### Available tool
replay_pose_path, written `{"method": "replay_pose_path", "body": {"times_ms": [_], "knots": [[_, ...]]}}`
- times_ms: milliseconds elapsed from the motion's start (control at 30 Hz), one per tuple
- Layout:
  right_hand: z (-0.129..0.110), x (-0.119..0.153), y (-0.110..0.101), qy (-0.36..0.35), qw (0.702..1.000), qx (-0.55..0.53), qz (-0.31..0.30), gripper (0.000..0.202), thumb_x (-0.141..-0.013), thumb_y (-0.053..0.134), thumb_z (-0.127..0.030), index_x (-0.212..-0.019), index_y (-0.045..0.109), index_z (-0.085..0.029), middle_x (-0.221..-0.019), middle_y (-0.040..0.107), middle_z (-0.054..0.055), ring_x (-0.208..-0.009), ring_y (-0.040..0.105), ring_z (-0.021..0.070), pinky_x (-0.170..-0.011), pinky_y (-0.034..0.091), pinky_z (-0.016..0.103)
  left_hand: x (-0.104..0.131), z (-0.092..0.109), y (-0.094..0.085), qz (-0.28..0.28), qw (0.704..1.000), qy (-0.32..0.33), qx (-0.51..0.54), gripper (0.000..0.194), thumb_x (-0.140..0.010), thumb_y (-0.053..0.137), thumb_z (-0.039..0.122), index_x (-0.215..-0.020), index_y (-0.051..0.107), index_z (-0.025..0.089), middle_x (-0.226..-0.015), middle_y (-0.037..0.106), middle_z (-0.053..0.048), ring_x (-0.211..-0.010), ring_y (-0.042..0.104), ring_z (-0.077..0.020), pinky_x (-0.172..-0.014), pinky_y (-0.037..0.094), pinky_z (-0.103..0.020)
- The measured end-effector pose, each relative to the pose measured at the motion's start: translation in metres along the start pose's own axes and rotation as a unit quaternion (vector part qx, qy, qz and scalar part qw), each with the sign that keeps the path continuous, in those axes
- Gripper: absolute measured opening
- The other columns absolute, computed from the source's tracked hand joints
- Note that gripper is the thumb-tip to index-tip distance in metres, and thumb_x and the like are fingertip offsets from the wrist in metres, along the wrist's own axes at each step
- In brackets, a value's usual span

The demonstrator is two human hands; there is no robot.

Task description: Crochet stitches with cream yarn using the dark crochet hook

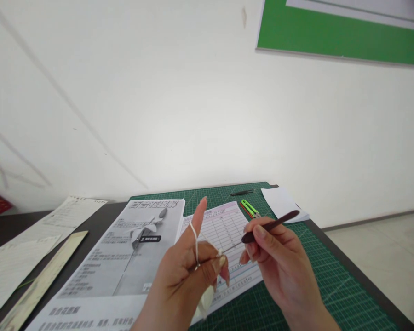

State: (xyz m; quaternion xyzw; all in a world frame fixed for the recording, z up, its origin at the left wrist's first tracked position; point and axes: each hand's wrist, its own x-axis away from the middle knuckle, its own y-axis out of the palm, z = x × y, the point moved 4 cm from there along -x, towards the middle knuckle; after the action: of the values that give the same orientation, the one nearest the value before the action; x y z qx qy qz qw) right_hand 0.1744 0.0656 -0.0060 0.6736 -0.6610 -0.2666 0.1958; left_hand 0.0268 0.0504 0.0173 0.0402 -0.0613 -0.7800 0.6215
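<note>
Between finger and thumb of my right hand (279, 262) is a crochet hook (274, 226) with a dark brown handle. Its thin metal shaft points left and meets the small white work at my left fingertips. My left hand (189, 271) pinches that white yarn (195, 239) between thumb and fingers, while its index finger stands up with the strand looped around it. Below the left fingers hangs a pale crocheted piece (206, 301), partly hidden by the hand. The very tip of the hook is hard to make out.
Under both hands lie a green cutting mat (345, 285) and a printed form (224, 220). A printed flower sheet (124, 257) is at left, near a long ruler-like strip (44, 280). Green thread snips (250, 207), black tweezers (242, 193) and white paper (279, 202) lie behind.
</note>
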Motion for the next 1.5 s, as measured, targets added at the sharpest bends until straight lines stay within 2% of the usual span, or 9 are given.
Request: {"method": "replay_pose_path", "body": {"times_ms": [267,400,467,567,633,667,800,967,1500], "knots": [[0.009,0.001,0.007,0.024,0.999,-0.024,0.001,0.011,-0.068,0.079,-0.024,-0.074,0.075,-0.015,-0.054,0.071,0.002,-0.045,0.063,0.0075,-0.046,0.053,0.013,0.0,-0.006,0.004,0.023,0.998,0.025,0.057,0.081,-0.085,0.058,0.021,-0.15,0.01,0.027,-0.062,0.064,0.004,-0.058,0.048,-0.0111,-0.058,0.036,-0.023],[0.003,0.005,0.006,-0.098,0.993,0.06,0.012,0.006,-0.075,0.072,-0.018,-0.08,0.075,-0.019,-0.06,0.072,0.002,-0.05,0.065,0.0108,-0.048,0.055,0.018,-0.001,-0.011,0.008,0.052,0.993,0.006,0.108,0.081,-0.083,0.062,0.019,-0.149,0.016,0.031,-0.061,0.064,0.003,-0.056,0.047,-0.0107,-0.056,0.035,-0.021],[-0.004,0.013,0.009,-0.223,0.96,0.172,-0.012,0.019,-0.078,0.066,-0.009,-0.089,0.075,-0.022,-0.068,0.072,0.003,-0.059,0.066,0.0144,-0.053,0.057,0.024,-0.001,-0.013,0.009,0.076,0.988,0.0,0.137,0.083,-0.081,0.065,0.018,-0.148,0.018,0.032,-0.059,0.063,0.004,-0.056,0.047,-0.0101,-0.057,0.035,-0.021],[-0.01,0.029,0.016,-0.395,0.841,0.362,-0.077,0.044,-0.071,0.063,0.003,-0.105,0.072,-0.023,-0.077,0.071,0.007,-0.066,0.064,0.0186,-0.056,0.056,0.031,-0.002,-0.015,0.008,0.092,0.972,-0.022,0.215,0.086,-0.076,0.068,0.011,-0.147,0.023,0.031,-0.055,0.059,0.006,-0.053,0.047,-0.0087,-0.055,0.035,-0.019],[-0.009,0.037,0.019,-0.455,0.773,0.427,-0.111,0.055,-0.067,0.064,0.006,-0.115,0.068,-0.021,-0.082,0.071,0.01,-0.069,0.063,0.02,-0.058,0.056,0.033,-0.005,-0.016,0.008,0.059,0.956,-0.051,0.282,0.084,-0.073,0.068,0.007,-0.145,0.03,0.027,-0.053,0.058,0.006,-0.049,0.048,-0.0078,-0.052,0.036,-0.018],[-0.009,0.038,0.019,-0.465,0.765,0.429,-0.121,0.057,-0.067,0.064,0.006,-0.118,0.066,-0.021,-0.083,0.071,0.01,-0.07,0.063,0.0201,-0.059,0.056,0.033,-0.006,-0.015,0.008,0.029,0.948,-0.064,0.31,0.083,-0.071,0.068,0.005,-0.144,0.034,0.024,-0.052,0.059,0.005,-0.047,0.049,-0.0076,-0.05,0.035,-0.018],[-0.009,0.028,0.019,-0.389,0.865,0.299,-0.107,0.041,-0.075,0.063,-0.001,-0.106,0.071,-0.027,-0.075,0.069,0.004,-0.062,0.061,0.0165,-0.053,0.052,0.03,-0.009,-0.01,0.005,-0.071,0.937,-0.074,0.334,0.074,-0.07,0.065,0.003,-0.14,0.042,0.014,-0.048,0.064,-0.002,-0.041,0.05,-0.0083,-0.046,0.033,-0.018],[0.0,0.016,0.017,-0.258,0.953,0.123,-0.105,0.016,-0.081,0.067,-0.018,-0.091,0.074,-0.027,-0.072,0.066,0.002,-0.056,0.061,0.0147,-0.048,0.049,0.028,-0.007,-0.006,0.001,-0.085,0.937,-0.068,0.333,0.071,-0.073,0.061,0.003,-0.14,0.043,0.016,-0.048,0.065,-0.004,-0.042,0.052,-0.0091,-0.044,0.034,-0.017],[-0.007,0.009,0.008,-0.159,0.986,0.004,-0.055,0.004,-0.076,0.072,-0.023,-0.078,0.075,-0.023,-0.068,0.061,0.0,-0.049,0.056,0.0086,-0.041,0.05,0.018,-0.005,-0.004,-0.005,-0.104,0.931,-0.07,0.343,0.066,-0.067,0.068,0.001,-0.128,0.058,0.023,-0.052,0.061,0.002,-0.042,0.059,-0.011,-0.039,0.043,-0.017]]}}
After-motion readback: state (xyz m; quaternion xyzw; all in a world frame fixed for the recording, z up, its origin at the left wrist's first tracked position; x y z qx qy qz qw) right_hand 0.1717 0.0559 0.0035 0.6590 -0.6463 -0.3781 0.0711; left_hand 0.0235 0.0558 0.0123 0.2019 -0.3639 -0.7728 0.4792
